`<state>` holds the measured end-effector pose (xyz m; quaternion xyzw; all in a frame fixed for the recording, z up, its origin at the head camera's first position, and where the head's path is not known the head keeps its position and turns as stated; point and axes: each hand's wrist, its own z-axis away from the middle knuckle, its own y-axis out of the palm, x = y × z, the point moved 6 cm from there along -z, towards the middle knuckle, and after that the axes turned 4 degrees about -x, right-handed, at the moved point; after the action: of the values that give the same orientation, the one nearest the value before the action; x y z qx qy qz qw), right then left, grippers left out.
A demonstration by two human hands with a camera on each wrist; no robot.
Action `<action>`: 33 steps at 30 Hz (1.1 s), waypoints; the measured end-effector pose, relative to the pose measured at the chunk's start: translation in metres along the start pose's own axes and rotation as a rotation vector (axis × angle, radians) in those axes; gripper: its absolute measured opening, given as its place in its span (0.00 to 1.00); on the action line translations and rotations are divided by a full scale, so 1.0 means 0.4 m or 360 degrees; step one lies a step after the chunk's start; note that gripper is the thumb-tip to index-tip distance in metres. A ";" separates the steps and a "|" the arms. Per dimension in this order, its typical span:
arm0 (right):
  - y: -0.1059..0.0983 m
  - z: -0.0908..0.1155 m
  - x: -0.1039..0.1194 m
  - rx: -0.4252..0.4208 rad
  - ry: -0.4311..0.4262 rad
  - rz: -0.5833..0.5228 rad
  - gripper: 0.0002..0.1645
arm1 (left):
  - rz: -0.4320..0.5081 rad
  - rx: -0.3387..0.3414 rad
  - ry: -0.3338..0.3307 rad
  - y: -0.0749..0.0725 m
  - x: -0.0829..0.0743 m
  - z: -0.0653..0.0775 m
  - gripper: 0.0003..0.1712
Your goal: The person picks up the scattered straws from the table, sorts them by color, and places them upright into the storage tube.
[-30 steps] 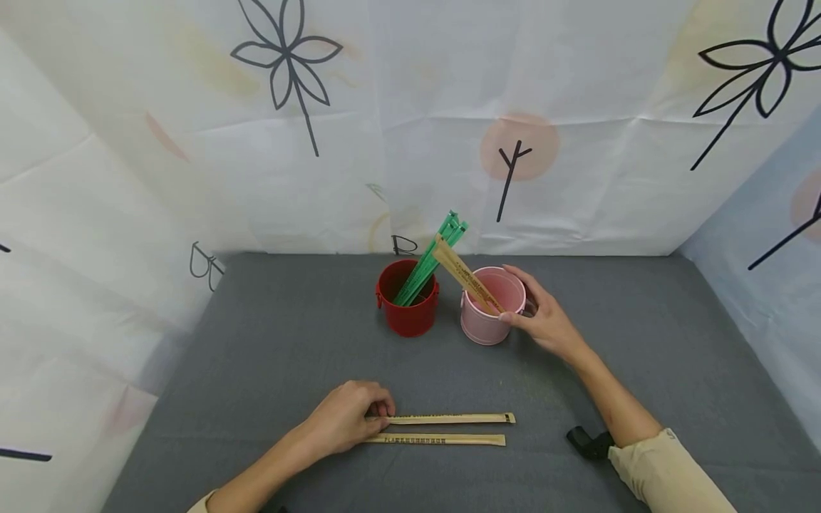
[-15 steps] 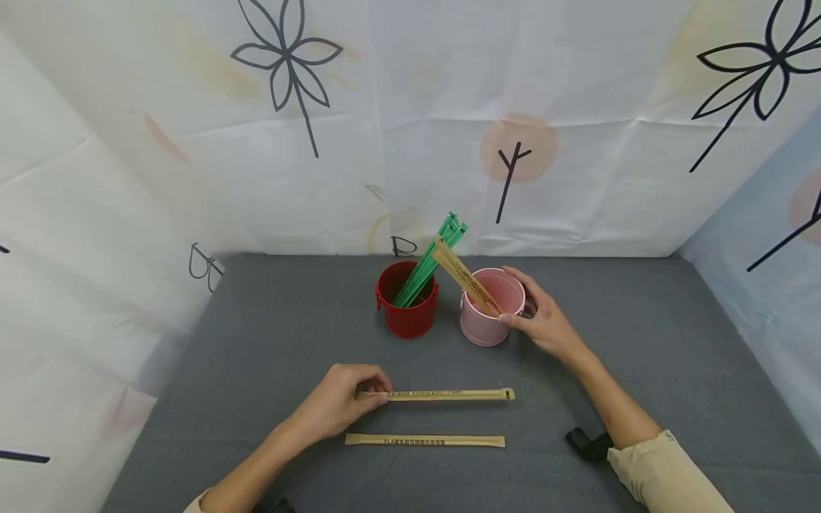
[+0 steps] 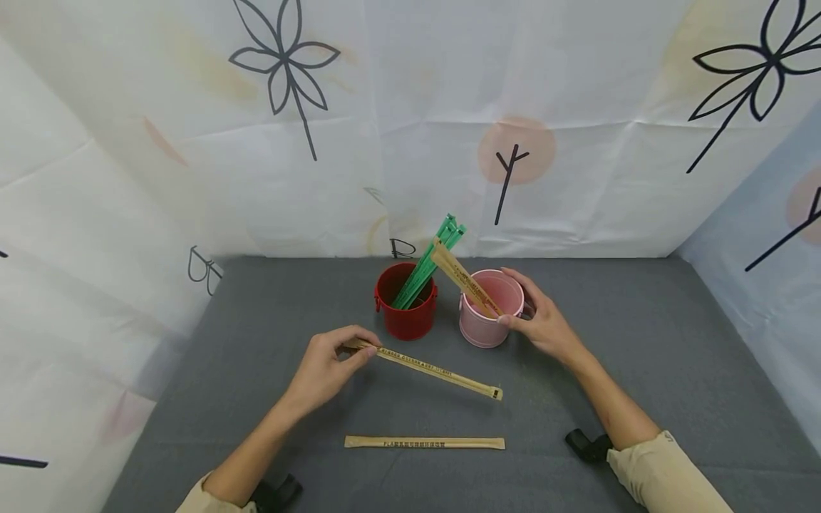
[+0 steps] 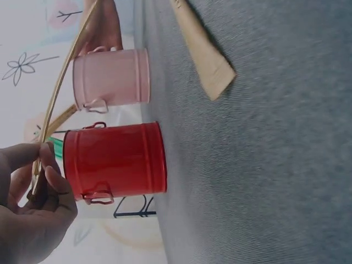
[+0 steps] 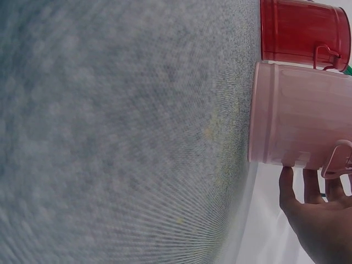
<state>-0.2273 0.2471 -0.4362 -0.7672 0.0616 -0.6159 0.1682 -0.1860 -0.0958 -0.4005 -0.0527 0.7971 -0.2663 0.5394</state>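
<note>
My left hand [image 3: 323, 367] pinches one end of a straw in a tan paper wrapper [image 3: 436, 370], held above the table with its far end tilted toward the right. The left wrist view shows thumb and fingertips [image 4: 48, 157] on that straw. A second wrapped straw [image 3: 425, 442] lies flat on the table nearer the person. My right hand [image 3: 545, 320] holds the pink bucket [image 3: 485, 333] at its right side, thumb at the near rim, fingers farther round. Tan wrapped straws [image 3: 465, 276] lean out of the pink bucket to the left.
Left of the pink bucket stands a red bucket [image 3: 409, 324] with several green straws [image 3: 423, 271] leaning right. Grey cloth [image 3: 256, 342] covers the table. A patterned white curtain [image 3: 410, 142] hangs behind it and at the sides.
My left hand has lifted the wrapped straw off the table and carried it toward the buckets, now slanting. The right hand keeps its hold on the pink bucket.
</note>
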 end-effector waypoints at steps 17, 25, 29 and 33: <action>-0.005 0.005 -0.002 -0.0002 -0.0056 -0.0028 0.50 | 0.0341 -0.0292 0.0057 -0.035 -0.033 -0.074 0.07; -0.001 0.001 -0.001 0.0001 -0.0038 -0.0032 0.49 | 0.0332 -0.0408 0.0043 -0.055 -0.019 -0.116 0.08; 0.001 0.000 0.000 0.0003 -0.0043 -0.0042 0.49 | 0.0325 -0.0435 0.0031 -0.064 -0.047 -0.133 0.07; 0.001 -0.001 0.000 0.0003 -0.0037 -0.0036 0.49 | 0.0352 -0.0426 -0.0016 -0.070 -0.079 -0.147 0.06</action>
<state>-0.2276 0.2465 -0.4361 -0.7747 0.0503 -0.6089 0.1627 -0.2309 -0.0862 -0.3443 -0.0373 0.8237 -0.0964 0.5576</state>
